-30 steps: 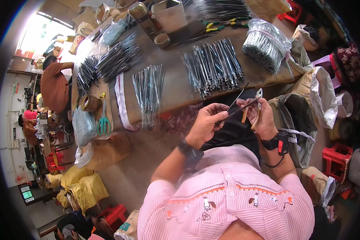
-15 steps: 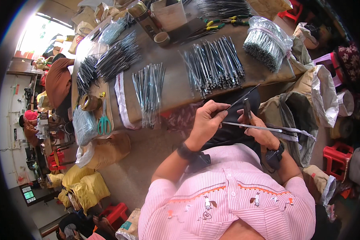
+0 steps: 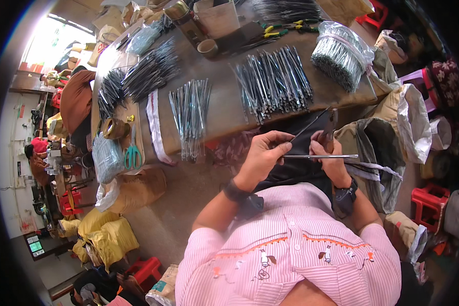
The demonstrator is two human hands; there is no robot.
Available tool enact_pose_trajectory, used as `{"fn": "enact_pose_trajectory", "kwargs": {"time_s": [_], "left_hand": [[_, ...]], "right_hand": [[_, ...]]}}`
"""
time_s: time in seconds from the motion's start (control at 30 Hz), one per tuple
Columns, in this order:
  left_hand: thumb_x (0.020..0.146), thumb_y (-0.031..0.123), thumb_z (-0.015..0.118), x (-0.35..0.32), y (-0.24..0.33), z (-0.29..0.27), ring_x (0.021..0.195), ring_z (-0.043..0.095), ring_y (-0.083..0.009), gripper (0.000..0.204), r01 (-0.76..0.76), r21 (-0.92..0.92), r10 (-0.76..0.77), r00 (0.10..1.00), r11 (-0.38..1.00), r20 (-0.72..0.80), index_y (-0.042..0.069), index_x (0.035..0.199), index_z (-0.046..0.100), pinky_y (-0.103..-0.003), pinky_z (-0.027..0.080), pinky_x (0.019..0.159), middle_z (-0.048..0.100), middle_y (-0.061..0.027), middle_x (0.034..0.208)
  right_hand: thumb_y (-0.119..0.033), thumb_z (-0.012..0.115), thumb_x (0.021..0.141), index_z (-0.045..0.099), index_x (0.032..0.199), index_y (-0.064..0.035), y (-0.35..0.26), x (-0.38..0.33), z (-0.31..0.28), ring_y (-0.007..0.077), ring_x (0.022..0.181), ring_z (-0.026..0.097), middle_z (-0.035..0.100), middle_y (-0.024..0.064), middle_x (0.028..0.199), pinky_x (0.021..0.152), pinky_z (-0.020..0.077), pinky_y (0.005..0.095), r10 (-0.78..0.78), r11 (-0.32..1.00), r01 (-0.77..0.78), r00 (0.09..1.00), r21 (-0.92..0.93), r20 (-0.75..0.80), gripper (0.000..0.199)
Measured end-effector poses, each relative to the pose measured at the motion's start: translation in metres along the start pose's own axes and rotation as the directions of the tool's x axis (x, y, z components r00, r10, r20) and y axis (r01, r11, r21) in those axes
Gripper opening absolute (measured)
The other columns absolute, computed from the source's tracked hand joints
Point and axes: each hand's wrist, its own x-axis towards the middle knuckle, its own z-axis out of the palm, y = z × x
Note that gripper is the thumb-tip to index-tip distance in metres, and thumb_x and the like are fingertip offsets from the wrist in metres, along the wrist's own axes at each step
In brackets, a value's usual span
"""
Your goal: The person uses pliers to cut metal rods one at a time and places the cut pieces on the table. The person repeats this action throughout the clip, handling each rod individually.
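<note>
The person's left hand [image 3: 266, 153] has its fingers pinched almost closed on a long, thin, shiny silver strip [image 3: 308, 156], which runs out towards 3 o'clock and crosses in front of the right hand [image 3: 332, 162]. A thin, dark, straight strip [image 3: 310, 124] leaves the same pinch between 1 and 2 o'clock; whether these are two pieces or one folded inside the grip cannot be told. The right hand's fingers curl round a brownish, blurred hand tool [image 3: 330, 124], probably pliers, its head towards 12 o'clock

The silver strip should be light, springy and fairly stiff, hardly fragile, but smooth enough to roll or slip. Held by one end, its free length would likely wobble; a pinch nearer the middle, flat against the thumb, should steady it

Just beyond the hands, at 3 o'clock, gapes a grey-lined open sack [image 3: 375, 145]. On the brown, worn-topped desk [image 3: 222, 102], a small bundle of slim metallic strips [image 3: 190, 115] lies at 10 o'clock and a broad row of dark, glinting strips [image 3: 274, 84] between 11 and 12. Farther off sit a plastic-wrapped silver bundle [image 3: 336, 58] at 1 o'clock and teal-handled scissors [image 3: 132, 158] at 9
</note>
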Motion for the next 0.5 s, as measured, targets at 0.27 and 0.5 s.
{"fn": "enact_pose_trajectory", "kwargs": {"time_s": [0.27,0.5], "left_hand": [[0.086,0.009,0.067,0.0,-0.003,0.006,0.061,0.051,-0.0023,0.021,0.044,-0.072,-0.04,0.998,0.996,0.053,0.0,0.105,0.065,-0.016,0.042,0.051,0.063,0.0005,0.084],[0.087,0.007,0.066,0.0,-0.003,0.006,0.055,0.051,-0.0023,0.016,0.08,-0.146,-0.075,0.996,0.986,0.044,0.001,0.101,0.065,-0.015,0.04,0.046,0.062,0.0008,0.078]], "right_hand": [[-0.008,0.065,0.09,0.059,0.104,-0.0028,-0.012,0.011,0.038,0.0048,0.08,0.055,0.06,-0.0018,0.087,0.072,0.045,0.0197,-0.303,0.951,0.305,0.952,0.046,-0.044,0.016],[-0.014,0.059,0.094,0.058,0.102,-0.0047,-0.02,0.008,0.038,0.004,0.068,0.054,0.061,0.0004,0.082,0.054,0.0376,0.016,-0.266,0.956,0.269,0.963,0.116,-0.038,0.013]]}}
